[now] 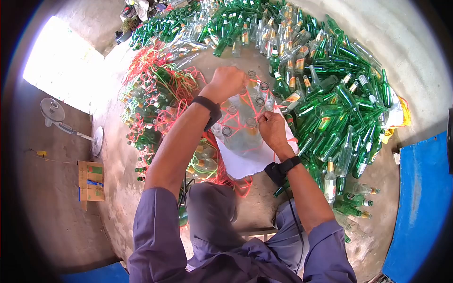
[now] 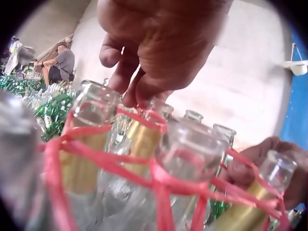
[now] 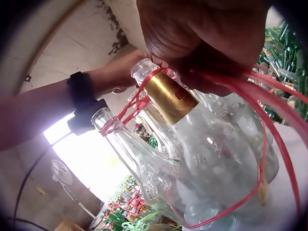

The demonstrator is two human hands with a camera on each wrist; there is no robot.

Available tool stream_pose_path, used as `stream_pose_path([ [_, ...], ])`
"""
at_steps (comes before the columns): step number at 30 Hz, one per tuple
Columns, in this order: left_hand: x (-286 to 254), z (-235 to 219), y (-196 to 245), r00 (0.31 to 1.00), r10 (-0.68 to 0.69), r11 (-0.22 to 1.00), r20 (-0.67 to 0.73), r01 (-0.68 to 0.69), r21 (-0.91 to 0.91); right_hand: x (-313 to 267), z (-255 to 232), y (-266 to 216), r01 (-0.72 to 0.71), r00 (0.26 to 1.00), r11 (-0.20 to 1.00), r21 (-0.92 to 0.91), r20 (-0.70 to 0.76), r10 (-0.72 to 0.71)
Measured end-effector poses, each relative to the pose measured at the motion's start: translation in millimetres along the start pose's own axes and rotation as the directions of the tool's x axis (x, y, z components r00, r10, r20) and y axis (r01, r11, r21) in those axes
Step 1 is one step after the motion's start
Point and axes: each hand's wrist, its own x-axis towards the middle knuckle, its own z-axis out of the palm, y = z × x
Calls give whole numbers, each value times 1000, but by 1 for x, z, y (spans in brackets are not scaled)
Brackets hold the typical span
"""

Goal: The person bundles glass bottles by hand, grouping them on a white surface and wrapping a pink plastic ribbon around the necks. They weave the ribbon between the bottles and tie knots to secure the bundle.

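A cluster of clear glass bottles (image 1: 245,137) stands upright in front of the person, with red plastic string (image 2: 168,180) laced round and between the necks. Some necks carry gold foil labels (image 3: 171,98). The left hand (image 1: 230,84) is at the far left side of the cluster, its fingers bent down and pinching the string beside a bottle neck. At the near right side, the right hand (image 1: 272,128) is curled round the string, and loose red strands (image 3: 269,98) trail out from under it. A white sheet (image 1: 240,165) lies beneath the bottles.
Green and clear bottles (image 1: 335,113) are heaped to the right and across the back. String-tied bundles of bottles (image 1: 158,101) stand at the left. A fan (image 1: 53,111) and a cardboard box (image 1: 91,181) are further left. Another person (image 2: 61,62) sits in the background.
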Motion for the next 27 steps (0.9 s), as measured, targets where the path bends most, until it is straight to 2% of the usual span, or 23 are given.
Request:
stream_pose_path([
  [3, -2, 1, -2, 1000, -1, 1000, 28, 2, -26, -3, 2, 6, 41, 999, 999, -10, -13, -42],
  [5, -3, 4, -4, 999, 38, 992, -27, -41, -121, -3, -1, 6, 62, 998, 998, 2, -2, -62],
  [8, -2, 6, -4, 999, 51, 989, -15, -52, -138, -4, -5, 6, -8, 999, 1000, 30, 54, 7],
  [9, -2, 5, -1, 999, 51, 990, -19, -53, -134, -5, -5, 10, 26, 998, 998, -64, 65, -22],
  [10, -1, 4, 3, 999, 2, 996, 39, 1, -87, -5, -5, 13, 63, 996, 986, -156, 78, -51],
  [11, -2, 2, 5, 994, -49, 998, 94, 52, -36, -5, -6, 16, 67, 996, 986, -154, 75, -56],
  [13, -13, 2, 9, 994, -58, 997, 93, 63, -49, -9, -9, 14, 3, 994, 997, 82, 105, -11],
  [15, -26, 5, 13, 993, -70, 995, 91, 76, -62, -11, -16, 6, -28, 992, 996, 86, 122, 17],
  [17, -44, 15, 20, 978, -127, 949, -164, 73, -306, -14, -19, 2, -65, 989, 994, 91, 141, 52],
  [18, -56, 12, 30, 979, -125, 951, -163, 71, -302, -14, -18, 3, -30, 992, 997, 76, 127, 20],
  [20, -81, 2, 53, 986, -28, 974, -165, -11, -228, -14, -17, 4, 6, 993, 998, 63, 113, -13],
  [27, -104, 12, 83, 985, -52, 993, -164, 34, -109, -15, -19, 3, 42, 996, 999, 1, 76, -42],
])
